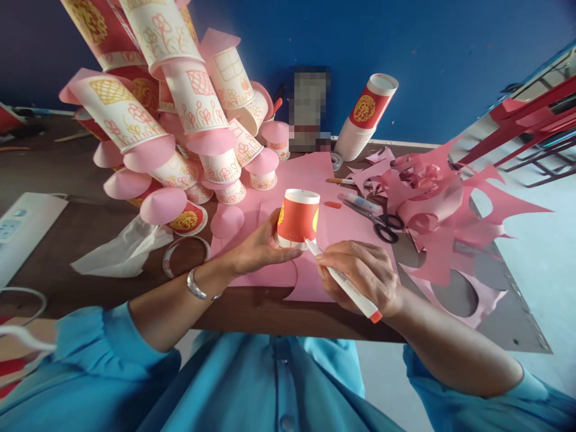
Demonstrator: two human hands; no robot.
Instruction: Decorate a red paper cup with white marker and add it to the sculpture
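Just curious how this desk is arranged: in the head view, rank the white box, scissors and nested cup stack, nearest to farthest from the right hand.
1. Scissors, just beyond the right hand.
2. Nested cup stack, farther back, near the wall.
3. White box, far left.

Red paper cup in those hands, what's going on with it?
The left hand holds the cup while the right hand holds a marker, its tip at the cup's lower white band. Cups with drawn flowers and pink cones stand to the left; scissors and pink scraps lie to the right.
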